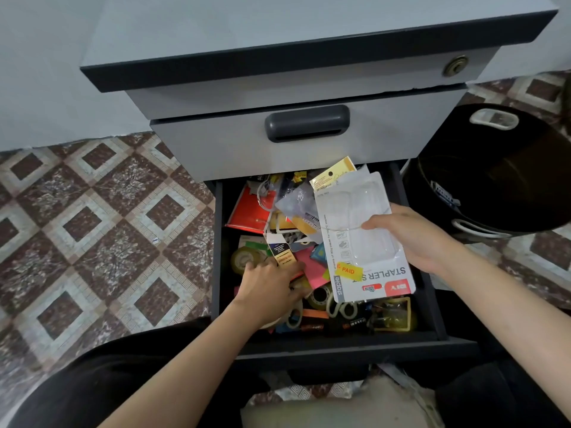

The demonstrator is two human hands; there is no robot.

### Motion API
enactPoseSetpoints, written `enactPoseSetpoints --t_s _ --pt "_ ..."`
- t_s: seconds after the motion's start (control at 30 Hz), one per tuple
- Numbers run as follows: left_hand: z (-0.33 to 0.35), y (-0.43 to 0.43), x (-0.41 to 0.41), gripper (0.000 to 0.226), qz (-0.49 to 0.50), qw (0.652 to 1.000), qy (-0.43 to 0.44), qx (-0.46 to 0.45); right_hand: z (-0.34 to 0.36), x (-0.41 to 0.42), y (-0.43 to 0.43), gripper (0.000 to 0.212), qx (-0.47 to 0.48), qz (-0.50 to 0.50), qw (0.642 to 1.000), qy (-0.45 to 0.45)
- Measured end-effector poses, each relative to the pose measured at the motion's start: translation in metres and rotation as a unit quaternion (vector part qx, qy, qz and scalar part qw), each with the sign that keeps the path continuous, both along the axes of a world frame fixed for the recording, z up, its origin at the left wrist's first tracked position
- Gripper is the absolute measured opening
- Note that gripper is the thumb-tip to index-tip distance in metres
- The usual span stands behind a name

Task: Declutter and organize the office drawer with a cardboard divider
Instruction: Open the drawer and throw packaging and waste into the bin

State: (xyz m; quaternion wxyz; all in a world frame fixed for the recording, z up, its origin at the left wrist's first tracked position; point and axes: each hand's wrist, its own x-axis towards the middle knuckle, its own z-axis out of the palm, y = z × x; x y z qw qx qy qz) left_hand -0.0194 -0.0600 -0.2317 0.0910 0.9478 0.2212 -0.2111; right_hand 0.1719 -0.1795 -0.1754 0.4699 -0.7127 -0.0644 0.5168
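While the right hand (414, 239) gripped the stapler pack (364, 242) by its right edge, thumb laid across the clear blister, the pack was held over the right half of the open drawer (340, 342) at the centre of the frame. Its long axis ran from the upper centre of the frame down toward the lower right, with the printed end nearest the viewer. The black bin (494, 180) stood at the right of the frame, just beyond the drawer's right wall and on the same side as the gripping hand. The right hand was therefore the nearer one, and a sideways carry to the right would probably serve if the pack was to be discarded. The left hand (272, 288) lay palm down in the lower left of the drawer, its fingertips among the pink sticky notes (313, 268) and a small dark box (282, 253); whether it pinched anything could not be told. The pack was a white card with an apparently empty transparent shell, a yellow PAID sticker (348, 270) and lettering upside down to the viewer; it looked light and flexible. A tape roll (244, 257), scissors (340, 307) and a red booklet (253, 208) lay heaped in the drawer. No cardboard divider could be made out in it.
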Motion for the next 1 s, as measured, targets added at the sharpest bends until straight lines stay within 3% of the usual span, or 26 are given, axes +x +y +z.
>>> enactPoseSetpoints --t_s 0.23,0.37,0.47,0.63,0.77,1.0 --pt "0.012 -0.002 0.003 0.023 0.22 0.953 -0.206 -0.042 -0.002 -0.001 0.001 0.032 -0.003 0.006 1.0 0.005" --pt "0.023 -0.001 0.002 0.063 0.318 0.913 -0.236 -0.097 -0.005 -0.004 0.001 0.03 -0.007 0.005 1.0 0.011" --pt "0.037 -0.01 -0.002 0.071 0.407 0.865 -0.239 -0.168 -0.007 -0.008 0.002 0.023 -0.011 -0.001 1.0 0.016" --pt "0.061 -0.036 -0.015 0.051 0.4 0.838 -0.28 -0.243 -0.012 -0.016 0.002 0.019 -0.019 -0.014 0.999 0.033" --pt "0.054 -0.045 -0.01 0.052 0.38 0.825 -0.321 -0.267 -0.015 -0.017 0.003 0.03 0.015 -0.049 0.996 0.071" --pt "0.039 -0.031 0.004 0.066 0.398 0.795 -0.305 -0.342 -0.019 -0.017 0.003 0.038 0.061 -0.061 0.99 0.107"
